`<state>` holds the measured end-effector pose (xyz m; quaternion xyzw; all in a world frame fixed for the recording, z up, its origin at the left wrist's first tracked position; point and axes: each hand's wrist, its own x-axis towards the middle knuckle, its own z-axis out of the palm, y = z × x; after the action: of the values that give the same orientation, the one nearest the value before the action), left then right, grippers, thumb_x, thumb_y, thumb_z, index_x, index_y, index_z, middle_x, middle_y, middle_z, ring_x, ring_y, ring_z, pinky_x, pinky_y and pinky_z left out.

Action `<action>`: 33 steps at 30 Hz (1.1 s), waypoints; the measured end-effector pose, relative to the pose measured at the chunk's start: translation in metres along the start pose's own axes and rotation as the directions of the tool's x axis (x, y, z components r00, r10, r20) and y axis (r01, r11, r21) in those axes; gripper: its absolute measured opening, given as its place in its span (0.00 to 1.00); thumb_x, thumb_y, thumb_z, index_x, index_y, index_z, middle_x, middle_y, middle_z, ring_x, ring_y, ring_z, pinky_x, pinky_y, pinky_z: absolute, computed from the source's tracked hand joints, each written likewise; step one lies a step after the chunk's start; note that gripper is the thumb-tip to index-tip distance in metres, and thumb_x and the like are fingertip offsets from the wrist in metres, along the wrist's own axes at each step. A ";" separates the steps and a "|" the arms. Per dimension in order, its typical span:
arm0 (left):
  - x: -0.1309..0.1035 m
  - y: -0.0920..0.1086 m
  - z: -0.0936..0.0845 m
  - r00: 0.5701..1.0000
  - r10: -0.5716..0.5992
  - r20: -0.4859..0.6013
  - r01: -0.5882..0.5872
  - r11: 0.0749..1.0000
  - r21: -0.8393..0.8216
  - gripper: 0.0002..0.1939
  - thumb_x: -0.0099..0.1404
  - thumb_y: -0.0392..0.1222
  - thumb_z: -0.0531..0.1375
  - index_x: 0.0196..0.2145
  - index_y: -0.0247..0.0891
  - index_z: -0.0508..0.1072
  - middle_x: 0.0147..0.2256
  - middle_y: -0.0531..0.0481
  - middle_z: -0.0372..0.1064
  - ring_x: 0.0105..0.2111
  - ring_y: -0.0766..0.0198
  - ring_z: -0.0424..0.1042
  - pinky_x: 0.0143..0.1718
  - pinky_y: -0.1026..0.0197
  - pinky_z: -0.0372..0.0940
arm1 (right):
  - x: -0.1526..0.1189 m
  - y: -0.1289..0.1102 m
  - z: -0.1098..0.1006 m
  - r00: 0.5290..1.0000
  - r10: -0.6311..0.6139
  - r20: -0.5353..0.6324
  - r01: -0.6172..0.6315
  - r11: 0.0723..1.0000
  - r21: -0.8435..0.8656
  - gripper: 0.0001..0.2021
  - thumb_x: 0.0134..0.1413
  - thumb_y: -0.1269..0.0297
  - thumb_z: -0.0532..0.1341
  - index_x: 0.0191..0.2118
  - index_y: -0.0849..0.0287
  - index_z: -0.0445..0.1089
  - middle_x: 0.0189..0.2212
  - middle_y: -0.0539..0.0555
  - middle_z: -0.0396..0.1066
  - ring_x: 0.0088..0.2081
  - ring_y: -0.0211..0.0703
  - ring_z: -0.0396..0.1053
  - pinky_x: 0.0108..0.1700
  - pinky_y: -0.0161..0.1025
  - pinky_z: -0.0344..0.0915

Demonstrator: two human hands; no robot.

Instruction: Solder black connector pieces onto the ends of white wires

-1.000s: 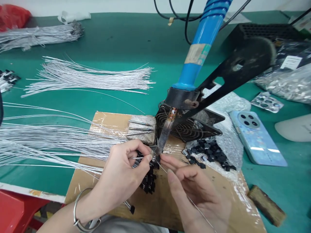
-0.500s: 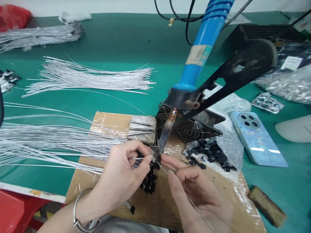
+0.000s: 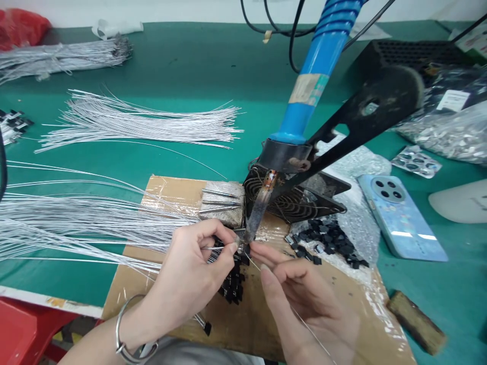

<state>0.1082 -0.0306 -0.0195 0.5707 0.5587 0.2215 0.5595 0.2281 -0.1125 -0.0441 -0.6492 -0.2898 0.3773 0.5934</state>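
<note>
My left hand [image 3: 198, 274] pinches a thin white wire just below the tip of a blue-handled soldering iron [image 3: 308, 86] held in a black stand. To its right, my right hand [image 3: 304, 299] holds a thin solder wire [image 3: 312, 334] between thumb and fingers, its end near the iron's tip [image 3: 251, 228]. The exact contact at the tip is too small to make out. Under my left fingers lie black connectors [image 3: 233, 286] on a cardboard sheet [image 3: 258, 324]. White wires [image 3: 95, 218] run in from the left.
A black fan [image 3: 289, 200] sits behind the iron's tip. Loose black pieces [image 3: 331, 241], a blue phone [image 3: 403, 218] and a brown block [image 3: 416, 322] lie to the right. Another white wire bundle [image 3: 144, 121] lies at the back left. A block with metal rods [image 3: 222, 215] is near my left hand.
My right hand has shifted very slightly left with the solder wire. My left hand looks the same.
</note>
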 end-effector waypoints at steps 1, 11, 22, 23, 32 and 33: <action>0.000 0.000 0.000 1.000 -0.003 0.002 0.003 1.000 -0.004 0.06 0.61 0.40 0.61 0.28 0.36 0.72 0.28 0.51 0.69 0.23 0.69 0.51 0.22 0.64 0.47 | 0.000 -0.001 0.000 1.000 0.006 -0.001 -0.006 1.000 0.004 0.11 0.60 0.62 0.67 0.27 0.54 0.68 0.45 0.49 0.81 0.45 0.37 0.80 0.49 0.25 0.72; 0.000 -0.001 0.001 1.000 0.014 0.007 -0.015 1.000 0.016 0.06 0.62 0.40 0.61 0.29 0.35 0.72 0.29 0.50 0.71 0.22 0.70 0.48 0.21 0.64 0.44 | 0.001 0.002 -0.001 1.000 0.010 0.017 -0.010 0.999 0.037 0.11 0.60 0.63 0.67 0.27 0.55 0.68 0.45 0.52 0.81 0.46 0.40 0.80 0.48 0.28 0.74; 0.000 0.000 0.000 1.000 0.011 -0.002 -0.011 0.999 0.034 0.07 0.61 0.41 0.61 0.28 0.36 0.72 0.23 0.54 0.63 0.20 0.70 0.44 0.20 0.63 0.40 | 0.001 0.001 -0.001 1.000 -0.013 -0.015 0.012 1.000 -0.016 0.12 0.58 0.61 0.68 0.26 0.54 0.68 0.43 0.49 0.82 0.43 0.37 0.80 0.46 0.25 0.73; 0.000 0.001 0.000 1.000 0.012 -0.001 -0.012 0.999 0.033 0.07 0.61 0.41 0.61 0.28 0.36 0.72 0.25 0.53 0.65 0.20 0.71 0.44 0.20 0.63 0.39 | 0.001 0.001 -0.001 1.000 -0.015 -0.017 0.015 1.000 -0.013 0.12 0.58 0.61 0.68 0.26 0.54 0.68 0.43 0.48 0.82 0.43 0.36 0.80 0.47 0.25 0.72; -0.001 0.001 0.000 1.000 0.021 -0.002 -0.021 1.000 0.021 0.07 0.61 0.41 0.61 0.28 0.36 0.72 0.27 0.51 0.68 0.20 0.71 0.45 0.20 0.63 0.40 | 0.001 0.000 0.001 1.000 -0.004 -0.009 0.004 1.000 0.009 0.12 0.59 0.61 0.68 0.26 0.55 0.68 0.44 0.51 0.81 0.43 0.38 0.80 0.47 0.27 0.73; -0.001 0.001 0.000 1.000 0.023 -0.002 -0.023 0.999 0.023 0.07 0.61 0.41 0.61 0.28 0.36 0.72 0.27 0.51 0.68 0.20 0.71 0.45 0.20 0.63 0.40 | 0.001 0.000 0.001 1.000 -0.002 -0.015 0.002 1.000 0.008 0.12 0.59 0.61 0.68 0.26 0.55 0.68 0.44 0.52 0.81 0.42 0.39 0.81 0.46 0.28 0.74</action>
<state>0.1079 -0.0312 -0.0182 0.5834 0.5552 0.2221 0.5497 0.2279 -0.1112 -0.0439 -0.6492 -0.2847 0.3731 0.5986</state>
